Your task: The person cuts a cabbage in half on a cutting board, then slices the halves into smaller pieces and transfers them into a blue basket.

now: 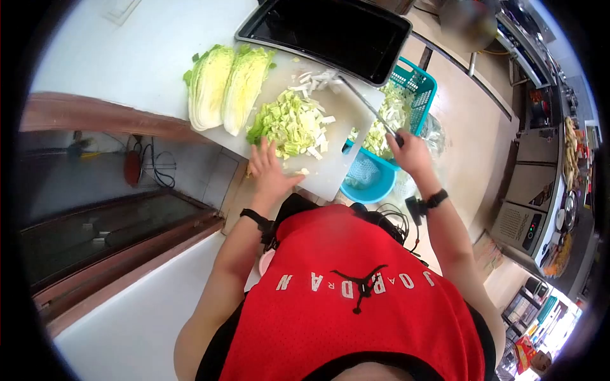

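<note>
My right hand [410, 154] is wrapped round the dark handle of a knife [368, 105]. Its blade reaches up and left over the right side of the white cutting board [327, 174]. My left hand [269, 171] has its fingers spread at the board's near edge, with the fingertips by a pile of chopped cabbage [295, 124]. Two long pieces of cabbage, one on the left [211, 89] and one beside it [246, 89], lie on the board's left part. Small white pieces [316, 81] are scattered beyond the pile.
A black tray [324, 32] stands at the board's far edge. Right of the board, a teal basket [422, 95] holds chopped cabbage, with a blue basin [375, 184] below it. An open cabinet [114, 235] is at the left, and kitchen equipment lines the far right.
</note>
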Motion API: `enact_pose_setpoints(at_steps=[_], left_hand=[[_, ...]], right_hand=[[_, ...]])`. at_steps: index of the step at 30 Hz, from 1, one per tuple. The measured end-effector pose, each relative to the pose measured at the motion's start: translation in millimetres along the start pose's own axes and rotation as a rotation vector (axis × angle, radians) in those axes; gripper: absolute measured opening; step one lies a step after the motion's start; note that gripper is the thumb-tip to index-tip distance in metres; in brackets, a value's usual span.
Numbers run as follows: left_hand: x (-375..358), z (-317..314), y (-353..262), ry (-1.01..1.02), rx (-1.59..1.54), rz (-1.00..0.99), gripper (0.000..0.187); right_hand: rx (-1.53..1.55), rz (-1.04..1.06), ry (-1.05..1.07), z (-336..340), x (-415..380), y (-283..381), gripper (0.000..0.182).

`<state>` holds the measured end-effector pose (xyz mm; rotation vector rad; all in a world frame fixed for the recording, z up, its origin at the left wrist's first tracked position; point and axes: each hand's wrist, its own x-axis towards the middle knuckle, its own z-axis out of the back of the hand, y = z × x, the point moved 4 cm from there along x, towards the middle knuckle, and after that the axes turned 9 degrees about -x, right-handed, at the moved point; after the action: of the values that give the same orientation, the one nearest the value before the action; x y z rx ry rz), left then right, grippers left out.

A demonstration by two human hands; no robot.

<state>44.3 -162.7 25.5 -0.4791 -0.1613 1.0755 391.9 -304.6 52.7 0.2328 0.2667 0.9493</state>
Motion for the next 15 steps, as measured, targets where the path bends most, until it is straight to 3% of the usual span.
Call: enact_pose_setpoints(at_steps=[3, 8, 15], left_hand=[[1.9, -12.0, 5.3, 0.070, -0.017, -0.019, 0.117], [18.9, -14.6, 27.2, -0.082, -0.053, -0.054, 0.118], [42.4, -15.9, 42.2, -0.080, -0.132, 0.038, 0.118]], right_hand=[[-0.050, 0.134, -0.034, -7.8, 20.6, 27.0, 0.042], [-0.170, 0.164, -0.097, -25.2, 53.2, 45.7, 0.044], [-0.135, 0.167, 0.026, -27.5, 46.8, 54.4, 0.040]])
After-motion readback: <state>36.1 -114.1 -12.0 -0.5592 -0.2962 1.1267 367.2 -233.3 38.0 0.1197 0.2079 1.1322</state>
